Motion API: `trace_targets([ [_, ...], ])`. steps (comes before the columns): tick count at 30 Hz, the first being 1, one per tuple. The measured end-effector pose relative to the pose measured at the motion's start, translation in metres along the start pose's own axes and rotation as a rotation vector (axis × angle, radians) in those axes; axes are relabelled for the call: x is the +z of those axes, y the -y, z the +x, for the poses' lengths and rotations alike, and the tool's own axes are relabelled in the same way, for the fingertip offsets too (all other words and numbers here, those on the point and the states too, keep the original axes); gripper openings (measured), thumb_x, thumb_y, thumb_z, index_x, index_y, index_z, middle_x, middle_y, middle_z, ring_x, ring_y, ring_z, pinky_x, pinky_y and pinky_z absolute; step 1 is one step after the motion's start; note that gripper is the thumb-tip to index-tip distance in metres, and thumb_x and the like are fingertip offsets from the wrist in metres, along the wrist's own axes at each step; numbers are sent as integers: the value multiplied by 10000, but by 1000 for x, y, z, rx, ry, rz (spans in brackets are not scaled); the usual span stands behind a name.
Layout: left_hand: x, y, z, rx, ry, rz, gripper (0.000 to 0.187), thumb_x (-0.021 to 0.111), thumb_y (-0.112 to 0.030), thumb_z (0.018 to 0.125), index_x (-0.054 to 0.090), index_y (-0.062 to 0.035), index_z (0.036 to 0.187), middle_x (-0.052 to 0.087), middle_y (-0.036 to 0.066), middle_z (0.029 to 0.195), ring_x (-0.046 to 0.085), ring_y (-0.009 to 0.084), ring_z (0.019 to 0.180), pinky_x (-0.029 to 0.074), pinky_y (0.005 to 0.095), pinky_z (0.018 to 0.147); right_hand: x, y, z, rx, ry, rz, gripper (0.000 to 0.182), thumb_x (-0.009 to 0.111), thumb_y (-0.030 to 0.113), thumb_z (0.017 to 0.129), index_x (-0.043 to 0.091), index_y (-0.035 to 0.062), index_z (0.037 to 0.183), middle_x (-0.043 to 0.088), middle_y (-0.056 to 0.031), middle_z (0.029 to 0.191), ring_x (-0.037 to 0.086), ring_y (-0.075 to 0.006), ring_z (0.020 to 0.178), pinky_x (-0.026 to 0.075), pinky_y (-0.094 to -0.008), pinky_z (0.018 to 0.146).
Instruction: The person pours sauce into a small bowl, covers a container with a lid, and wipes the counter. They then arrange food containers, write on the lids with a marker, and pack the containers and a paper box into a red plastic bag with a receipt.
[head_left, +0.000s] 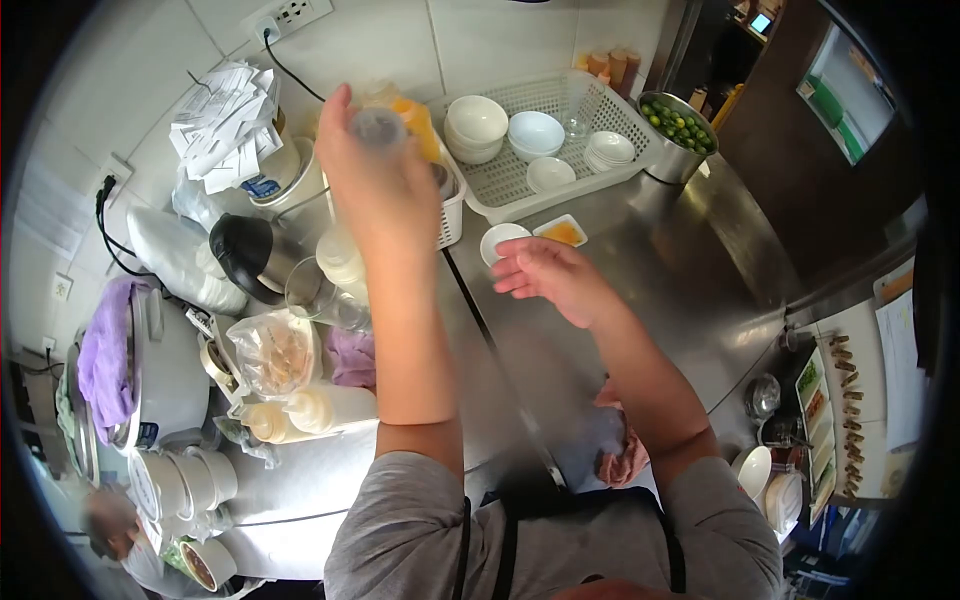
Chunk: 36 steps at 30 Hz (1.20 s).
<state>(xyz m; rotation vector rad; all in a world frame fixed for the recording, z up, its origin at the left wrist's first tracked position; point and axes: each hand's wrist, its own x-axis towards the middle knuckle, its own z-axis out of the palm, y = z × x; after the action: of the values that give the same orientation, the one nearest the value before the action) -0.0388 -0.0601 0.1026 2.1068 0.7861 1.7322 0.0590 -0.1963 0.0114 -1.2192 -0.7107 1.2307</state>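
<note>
My left hand [385, 190], smeared by motion, reaches over a white basket [452, 215] of bottles at the back. A round, greyish translucent thing [378, 128] shows between its thumb and fingers; I cannot tell whether they grip it. Behind it stands a yellow-orange bottle [418, 125]. Over the steel counter [660, 270], my right hand [545, 268] is open, palm partly turned up, fingers stretched out and holding nothing. Its fingertips overlap the edge of a small white round dish [503, 240]. Beside that dish lies a white square dish [562, 231] with orange sauce.
A plastic basket [480, 205] of white bowls stands at the back, beside a metal pot [678, 160] of small green citrus. On the left are a black-lidded jug [250, 258], a glass pitcher [315, 290], squeeze bottles [330, 408] and a large cooker [170, 370]. A pink cloth [625, 455] lies near my body.
</note>
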Motion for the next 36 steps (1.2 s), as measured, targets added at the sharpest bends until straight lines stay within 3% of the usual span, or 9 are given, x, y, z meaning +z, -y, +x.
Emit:
trace_targets([
  [2,-14,-20,-10,125,9,-157,621,585,11,677,259,-31,1204,412,173,1101,439,229,996,377,308,827,7,3,8,37,168,304,477,432,435,820,465,40,1085,533,-131,1003,551,-228,844,428,-355,753],
  [5,-8,-38,-43,31,61,-671,653,592,-4,693,210,-53,1220,394,168,1121,432,200,994,381,303,823,20,15,8,-15,278,720,520,405,477,814,452,45,1101,534,-128,1004,546,-230,869,433,-375,748],
  [8,23,-27,-86,-272,53,-1099,651,579,-10,721,184,-92,1232,396,151,1127,437,191,984,363,304,850,14,11,5,-319,-59,1001,469,429,439,817,453,56,1087,535,-123,1001,544,-238,877,432,-386,759],
  [10,45,-14,-121,-669,3,-1374,610,507,30,753,143,-60,1234,314,126,1187,399,170,1018,352,315,859,-15,4,6,-388,-169,896,378,503,320,803,449,60,1072,534,-103,995,544,-222,863,439,-373,758],
  [12,76,1,-159,-1064,-156,-1512,473,497,-106,817,230,-81,1206,432,147,1105,482,219,945,383,351,847,-31,-9,15,-493,-360,689,327,562,185,771,447,59,1049,535,-86,983,544,-204,854,445,-355,760],
  [15,100,27,-185,-1444,209,-1844,381,469,-257,840,336,-57,1137,486,141,1043,520,249,889,417,358,808,-37,-34,29,-616,-682,315,398,601,-87,667,439,54,1002,532,-72,957,538,-157,863,460,-288,737],
  [24,122,25,-191,-1577,258,-1952,373,496,-347,812,439,-62,1045,543,140,932,553,236,743,464,342,703,-36,-41,34,-500,-710,289,304,589,-58,699,481,40,966,565,-77,845,577,-173,710,509,-293,526],
  [33,122,10,-181,-1528,229,-1997,400,501,-336,808,441,-48,1080,510,119,1066,488,252,963,377,355,876,-43,-34,31,-659,-685,354,303,592,-70,696,500,36,965,553,-77,901,564,-174,760,517,-299,596],
  [36,121,19,-182,-1710,221,-1989,401,501,-338,807,446,-44,1074,513,122,1064,498,252,940,380,359,870,-38,-39,29,-660,-724,337,321,576,-66,708,484,34,999,538,-83,938,553,-170,799,508,-295,632],
])
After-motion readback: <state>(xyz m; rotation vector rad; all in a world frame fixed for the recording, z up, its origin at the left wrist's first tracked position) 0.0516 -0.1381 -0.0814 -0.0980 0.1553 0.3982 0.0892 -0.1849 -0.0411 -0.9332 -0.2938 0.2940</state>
